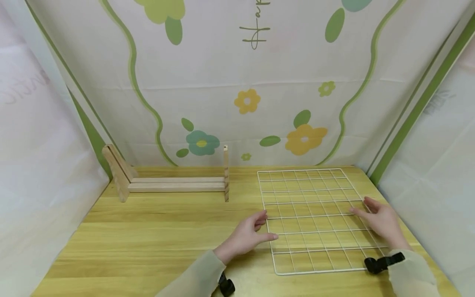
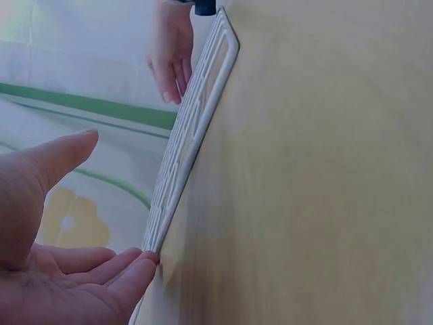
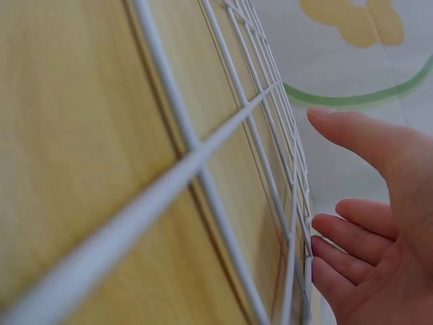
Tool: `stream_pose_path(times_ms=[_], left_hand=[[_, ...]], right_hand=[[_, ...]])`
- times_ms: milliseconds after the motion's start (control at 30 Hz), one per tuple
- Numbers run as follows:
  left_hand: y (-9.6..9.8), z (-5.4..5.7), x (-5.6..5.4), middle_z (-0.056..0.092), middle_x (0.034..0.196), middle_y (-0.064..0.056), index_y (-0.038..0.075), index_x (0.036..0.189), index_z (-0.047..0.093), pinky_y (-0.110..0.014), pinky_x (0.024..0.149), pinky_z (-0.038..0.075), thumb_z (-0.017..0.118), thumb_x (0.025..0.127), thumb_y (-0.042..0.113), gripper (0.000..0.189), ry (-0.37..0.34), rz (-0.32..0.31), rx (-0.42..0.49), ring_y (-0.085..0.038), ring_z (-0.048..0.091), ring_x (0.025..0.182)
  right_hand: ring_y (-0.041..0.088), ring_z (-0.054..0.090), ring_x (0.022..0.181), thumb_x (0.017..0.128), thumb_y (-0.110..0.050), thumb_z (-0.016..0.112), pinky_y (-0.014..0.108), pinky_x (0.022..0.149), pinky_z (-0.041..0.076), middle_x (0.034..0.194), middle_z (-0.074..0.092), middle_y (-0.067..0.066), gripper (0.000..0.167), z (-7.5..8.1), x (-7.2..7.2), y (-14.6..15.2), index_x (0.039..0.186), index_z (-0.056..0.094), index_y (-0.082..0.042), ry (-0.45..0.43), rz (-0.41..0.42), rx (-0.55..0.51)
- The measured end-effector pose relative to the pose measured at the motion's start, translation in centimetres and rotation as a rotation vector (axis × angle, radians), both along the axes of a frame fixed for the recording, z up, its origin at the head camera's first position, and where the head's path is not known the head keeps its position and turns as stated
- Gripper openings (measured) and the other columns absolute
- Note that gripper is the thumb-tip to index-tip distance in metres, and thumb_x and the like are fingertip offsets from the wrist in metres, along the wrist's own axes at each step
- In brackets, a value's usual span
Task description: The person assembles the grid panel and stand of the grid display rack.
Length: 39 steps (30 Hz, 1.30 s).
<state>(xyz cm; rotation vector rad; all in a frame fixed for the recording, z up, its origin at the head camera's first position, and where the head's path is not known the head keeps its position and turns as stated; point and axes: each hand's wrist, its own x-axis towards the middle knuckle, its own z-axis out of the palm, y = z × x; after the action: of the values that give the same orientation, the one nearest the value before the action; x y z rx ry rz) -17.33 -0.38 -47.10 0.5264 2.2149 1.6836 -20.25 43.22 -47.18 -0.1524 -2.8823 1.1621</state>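
Observation:
A white wire grid panel (image 1: 319, 272) lies flat on the right part of the wooden table. My left hand (image 1: 245, 235) is at its left edge. In the left wrist view, the fingertips (image 2: 143, 261) touch the edge wire while the thumb (image 2: 67, 154) stands well apart. Along the opposite edge is my right hand (image 1: 384, 222). Its fingers (image 3: 345, 238) are extended against the outer side in the right wrist view, and the thumb (image 3: 352, 130) is held away from the wires. Neither hand curls round the panel.
A pale wooden frame (image 1: 176, 187), with an upright at each end joined by rails, stands at the back left of the wooden table (image 1: 148, 239). Behind the table hangs a white flowered cloth (image 1: 208, 99), with further cloth at both sides. Black straps circle both wrists.

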Motion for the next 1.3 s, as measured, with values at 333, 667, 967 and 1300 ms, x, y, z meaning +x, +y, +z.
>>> stream_pose_path(times_ms=[333, 667, 967, 1300], left_hand=[[-2.3, 0.8, -1.3, 0.045, 0.150, -0.026, -0.010, 0.153, 0.032, -0.050, 0.111, 0.040, 0.079, 0.093, 0.028, 0.085, -0.052, 0.068, 0.030, -0.040, 0.047, 0.134], [-3.1, 0.5, -2.0, 0.043, 0.149, -0.028, -0.011, 0.153, 0.031, -0.052, 0.107, 0.044, 0.080, 0.091, 0.026, 0.087, -0.113, 0.179, 0.050, -0.041, 0.048, 0.132], [-3.6, 0.7, -2.7, 0.040, 0.151, -0.030, -0.014, 0.153, 0.026, -0.055, 0.115, 0.032, 0.079, 0.091, 0.026, 0.090, -0.196, 0.170, 0.134, -0.043, 0.040, 0.138], [-3.8, 1.2, -3.0, 0.038, 0.151, -0.032, -0.016, 0.153, 0.022, -0.054, 0.117, 0.028, 0.072, 0.097, 0.023, 0.085, -0.282, 0.191, 0.215, -0.043, 0.034, 0.142]], right_hand=[[0.056, 0.038, 0.135, 0.096, -0.047, 0.070, 0.064, 0.105, 0.035, 0.150, 0.035, 0.038, 0.095, 0.7, 0.2, -2.3, 0.153, 0.025, 0.015, -0.011, 0.062, 0.018], [0.054, 0.040, 0.134, 0.096, -0.049, 0.069, 0.062, 0.105, 0.038, 0.150, 0.036, 0.038, 0.095, 0.6, 0.5, -4.0, 0.153, 0.026, 0.014, -0.021, 0.069, 0.011], [0.053, 0.041, 0.134, 0.095, -0.051, 0.071, 0.062, 0.106, 0.037, 0.150, 0.037, 0.036, 0.097, 0.9, 0.2, -4.0, 0.153, 0.027, 0.013, -0.023, 0.071, 0.000], [0.054, 0.040, 0.134, 0.092, -0.048, 0.075, 0.064, 0.107, 0.037, 0.148, 0.040, 0.037, 0.099, 1.1, 0.4, -4.2, 0.153, 0.027, 0.013, -0.052, 0.073, -0.007]])
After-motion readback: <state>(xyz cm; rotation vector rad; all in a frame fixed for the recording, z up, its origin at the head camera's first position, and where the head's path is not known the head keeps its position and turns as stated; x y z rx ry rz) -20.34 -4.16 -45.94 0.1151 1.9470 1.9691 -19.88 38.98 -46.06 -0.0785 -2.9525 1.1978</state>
